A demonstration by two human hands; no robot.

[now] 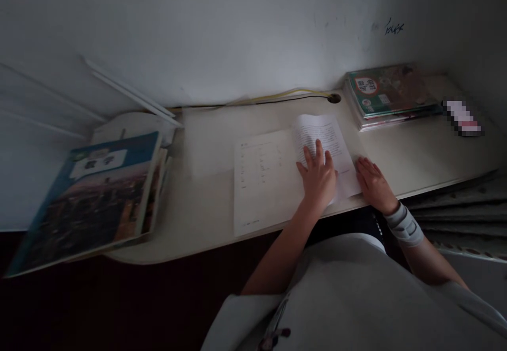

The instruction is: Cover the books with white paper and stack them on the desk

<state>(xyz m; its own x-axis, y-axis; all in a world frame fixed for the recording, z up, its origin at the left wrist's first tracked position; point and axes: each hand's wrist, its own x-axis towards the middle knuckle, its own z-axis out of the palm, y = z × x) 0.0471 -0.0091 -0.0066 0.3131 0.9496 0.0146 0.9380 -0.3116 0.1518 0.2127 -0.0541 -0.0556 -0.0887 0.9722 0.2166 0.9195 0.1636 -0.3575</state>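
Paper (257,192) left of the books (390,94) looks spread but unflattened to me, left hand (319,178) and right hand (374,184) open.

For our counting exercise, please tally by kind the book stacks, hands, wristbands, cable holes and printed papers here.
Book stacks: 2
Left hand and right hand: 2
Wristband: 1
Cable hole: 1
Printed papers: overlapping, sheet count unclear
Total without papers: 6
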